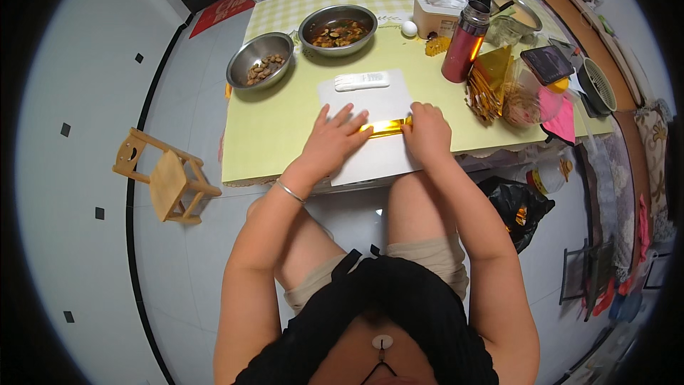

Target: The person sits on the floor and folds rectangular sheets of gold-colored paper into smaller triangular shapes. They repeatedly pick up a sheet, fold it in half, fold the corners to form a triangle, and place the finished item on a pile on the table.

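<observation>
A narrow strip of shiny gold foil paper (387,127) lies across a white sheet (370,160) at the table's near edge. My left hand (333,141) rests on the sheet with its fingers spread, the thumb touching the strip's left end. Curled fingers of my right hand (429,134) pinch the strip's right end. Just beyond the strip, a white flat plastic object (362,80) sits on the sheet. To the right of my right hand are folded gold paper pieces (484,94), stacked in a bundle.
Two steel bowls of food (338,30) (261,61) stand at the back left. A red thermos (467,41), a tissue box (436,16), a phone (547,64) and a clear container (524,105) crowd the right side. A wooden chair (169,180) and black bag (519,207) are on the floor.
</observation>
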Available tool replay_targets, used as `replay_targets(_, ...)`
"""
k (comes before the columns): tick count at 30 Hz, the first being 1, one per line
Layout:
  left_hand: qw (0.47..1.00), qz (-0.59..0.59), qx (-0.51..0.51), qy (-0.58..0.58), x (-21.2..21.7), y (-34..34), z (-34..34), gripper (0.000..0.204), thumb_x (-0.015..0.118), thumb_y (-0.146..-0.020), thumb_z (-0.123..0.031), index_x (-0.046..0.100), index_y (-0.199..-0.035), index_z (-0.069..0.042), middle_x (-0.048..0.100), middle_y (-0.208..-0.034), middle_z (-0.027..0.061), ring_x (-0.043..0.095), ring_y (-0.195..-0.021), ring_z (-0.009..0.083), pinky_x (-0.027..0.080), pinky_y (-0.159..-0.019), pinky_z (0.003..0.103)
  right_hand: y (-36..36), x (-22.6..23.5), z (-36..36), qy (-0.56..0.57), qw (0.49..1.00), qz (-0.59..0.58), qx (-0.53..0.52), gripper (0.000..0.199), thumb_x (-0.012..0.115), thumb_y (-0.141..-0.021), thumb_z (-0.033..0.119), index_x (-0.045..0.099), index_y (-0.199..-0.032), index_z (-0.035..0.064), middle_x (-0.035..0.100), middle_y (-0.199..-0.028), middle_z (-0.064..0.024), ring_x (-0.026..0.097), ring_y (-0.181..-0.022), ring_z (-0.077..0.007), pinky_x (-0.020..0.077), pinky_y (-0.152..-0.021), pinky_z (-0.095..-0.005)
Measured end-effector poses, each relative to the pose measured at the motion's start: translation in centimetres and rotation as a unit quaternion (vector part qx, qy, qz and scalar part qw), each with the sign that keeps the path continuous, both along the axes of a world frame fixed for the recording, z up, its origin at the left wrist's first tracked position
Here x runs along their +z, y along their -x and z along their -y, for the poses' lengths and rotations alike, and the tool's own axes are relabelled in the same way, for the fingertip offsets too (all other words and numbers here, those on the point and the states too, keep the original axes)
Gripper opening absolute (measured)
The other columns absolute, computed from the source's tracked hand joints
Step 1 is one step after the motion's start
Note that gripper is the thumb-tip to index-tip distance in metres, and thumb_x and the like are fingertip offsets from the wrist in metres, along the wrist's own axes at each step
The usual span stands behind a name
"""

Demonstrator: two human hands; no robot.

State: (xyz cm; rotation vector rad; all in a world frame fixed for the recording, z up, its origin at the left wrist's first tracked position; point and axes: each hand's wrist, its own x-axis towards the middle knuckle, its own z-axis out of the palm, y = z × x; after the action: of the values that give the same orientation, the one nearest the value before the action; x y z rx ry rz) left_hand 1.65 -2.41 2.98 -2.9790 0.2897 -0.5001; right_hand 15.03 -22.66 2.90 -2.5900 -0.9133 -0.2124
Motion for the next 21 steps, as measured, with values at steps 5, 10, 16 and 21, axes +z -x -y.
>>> replay_targets(5, 0.99, -0.139, 0.013, -0.002, 0.0, -0.1, 0.2, 0.05, 0.049, -0.1, -0.015, 0.051, -0.149, -0.025, 0.044, -0.159, 0.0017, 0.035, -0.15, 0.0292, 0.02, -0.122, 0.062, 1.4, -4.4, -1.0, 0.049, 0.95, 0.165, 0.259, 0.061, 0.065, -0.092, 0.031, 0.053, -0.14, -0.0036, 0.051, -0.149, -0.0224, 0.044, -0.143, -0.0341, 0.0307, -0.12, -0.0475)
replay_targets(10, 0.976, -0.18, 0.039, 0.117, -0.6, 2.8, -1.2, 0.056, 0.052, -0.099, -0.026, 0.044, -0.153, -0.012, 0.034, -0.165, 0.0069, 0.025, -0.154, 0.0321, 0.014, -0.122, 0.064, 1.5, -4.1, 2.1, 0.051, 0.971, 0.021, 0.235, 0.073, 0.06, -0.097, 0.042, 0.039, -0.153, -0.001, 0.035, -0.161, -0.0194, 0.032, -0.151, -0.0325, 0.026, -0.123, -0.0465)
replay_targets(16, 0.978, -0.164, 0.105, 0.069, 0.3, 5.2, -0.8, 0.092, 0.059, -0.09, -0.064, 0.038, -0.155, -0.003, 0.031, -0.165, 0.0153, 0.023, -0.154, 0.0362, 0.012, -0.124, 0.06, 0.7, -4.2, 2.6, 0.074, 0.972, 0.058, 0.213, 0.063, 0.058, -0.098, 0.036, 0.046, -0.148, -0.0017, 0.045, -0.155, -0.0204, 0.041, -0.146, -0.032, 0.0278, -0.122, -0.0468)
replay_targets(21, 0.98, -0.094, 0.001, 0.175, -1.4, -0.9, 5.3, 0.103, 0.06, -0.087, -0.068, 0.034, -0.152, 0.008, 0.031, -0.162, 0.0253, 0.025, -0.152, 0.0402, 0.017, -0.124, 0.055, 0.7, -4.0, 2.0, 0.083, 0.968, 0.116, 0.207, 0.054, 0.059, -0.097, 0.03, 0.056, -0.139, -0.004, 0.055, -0.147, -0.0212, 0.05, -0.139, -0.0321, 0.0319, -0.12, -0.0475)
